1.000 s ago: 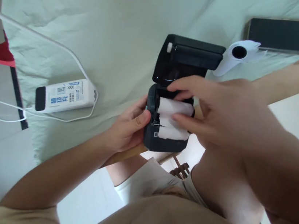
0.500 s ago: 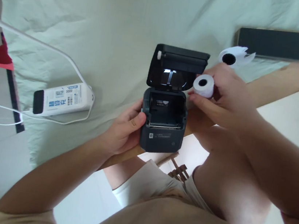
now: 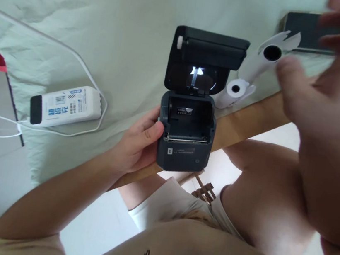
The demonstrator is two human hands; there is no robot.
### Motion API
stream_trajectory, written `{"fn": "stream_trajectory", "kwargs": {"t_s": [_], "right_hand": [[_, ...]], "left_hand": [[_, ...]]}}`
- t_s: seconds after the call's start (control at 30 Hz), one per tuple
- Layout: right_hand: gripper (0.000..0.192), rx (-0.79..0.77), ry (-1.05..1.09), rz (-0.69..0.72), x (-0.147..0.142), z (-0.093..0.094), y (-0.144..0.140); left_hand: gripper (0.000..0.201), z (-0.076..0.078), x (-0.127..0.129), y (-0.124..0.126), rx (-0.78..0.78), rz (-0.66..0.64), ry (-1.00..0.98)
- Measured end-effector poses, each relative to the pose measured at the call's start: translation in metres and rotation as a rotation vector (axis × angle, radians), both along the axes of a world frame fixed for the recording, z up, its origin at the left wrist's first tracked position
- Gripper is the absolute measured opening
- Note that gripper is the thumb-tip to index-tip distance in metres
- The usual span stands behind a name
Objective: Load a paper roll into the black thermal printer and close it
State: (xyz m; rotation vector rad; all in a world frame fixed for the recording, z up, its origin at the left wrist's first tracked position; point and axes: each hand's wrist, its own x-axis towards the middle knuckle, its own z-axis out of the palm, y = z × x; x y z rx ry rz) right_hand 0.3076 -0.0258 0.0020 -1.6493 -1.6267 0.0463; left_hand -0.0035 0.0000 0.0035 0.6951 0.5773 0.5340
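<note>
My left hand (image 3: 141, 142) grips the left side of a dark portable thermal printer (image 3: 185, 156), thumb along its edge. The printer's lid (image 3: 206, 44) is flipped up, and no roll sits in the paper compartment. Somewhat blurred, my right hand (image 3: 330, 77) is raised at the upper right, its thumb and fingers spread with nothing in them. Just left of its thumb is a larger white paper roll (image 3: 258, 66) with a torn end and a wide dark core. A smaller white paper roll (image 3: 230, 97) stands beside the printer's lid on the right.
A black phone (image 3: 301, 32) lies at the upper right, partly behind my right hand. On the left, a white power bank (image 3: 69, 108) with a white cable (image 3: 64, 46) rests on the pale green cloth (image 3: 130, 47). The wooden edge (image 3: 252, 117) runs in front of my legs.
My right hand has let go of the small paper roll, which now stands beside the printer, and has moved up and right with fingers spread. My left hand still holds the printer.
</note>
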Motion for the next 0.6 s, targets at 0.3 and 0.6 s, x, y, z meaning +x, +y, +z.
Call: {"fn": "stream_trajectory", "kwargs": {"t_s": [0.3,0.6], "right_hand": [[0.048,-0.315,-0.267,-0.078,-0.003,-0.004,0.022],[0.062,-0.269,-0.353,0.141,0.006,0.001,0.035]], "left_hand": [[0.041,0.002,0.002,-0.001,-0.012,0.027,0.034],[0.044,0.003,0.004,-0.001,-0.042,0.036,0.067]]}}
